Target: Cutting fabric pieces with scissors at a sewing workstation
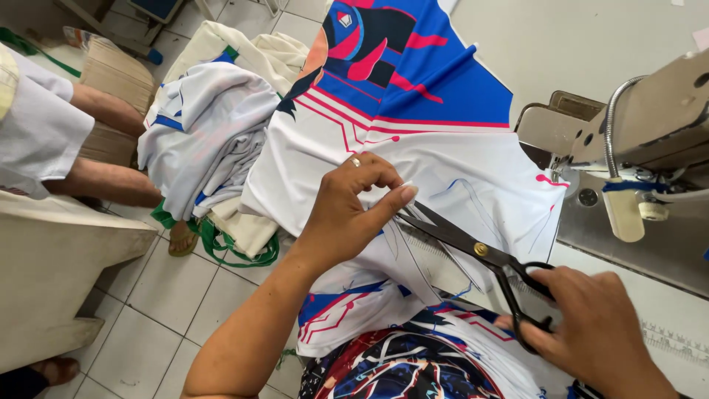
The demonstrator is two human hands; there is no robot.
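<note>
Nearest the camera, the right hand (591, 332) fills the lower right corner, its wrist cut off by the frame edge. Its fingers are threaded through the black loops of a pair of scissors (484, 258) and curled shut around them; how many fingers pass through each loop cannot be made out, since the back of the hand hides them. The two blades point up and left, slightly parted, their tips touching the white fabric just beside the left thumb.

The left hand (347, 210) comes in from the bottom on a bare forearm. Thumb and forefinger pinch a fold of the printed jersey fabric (443, 159), the other fingers bent close behind; one ring shows on a finger. The fabric is white with blue, red and black print, draped across the lap and up over the table edge; its lower part is hidden under the arms.

One sewing machine (635, 140) stands at the right, its upper body cut off by the frame. To the left, one heap of further white and blue garments (203, 125) lies piled over a cream bag. Another person (44, 125) sits at the far left, seen only as a white sleeve, two bare legs and one sandalled foot.
</note>
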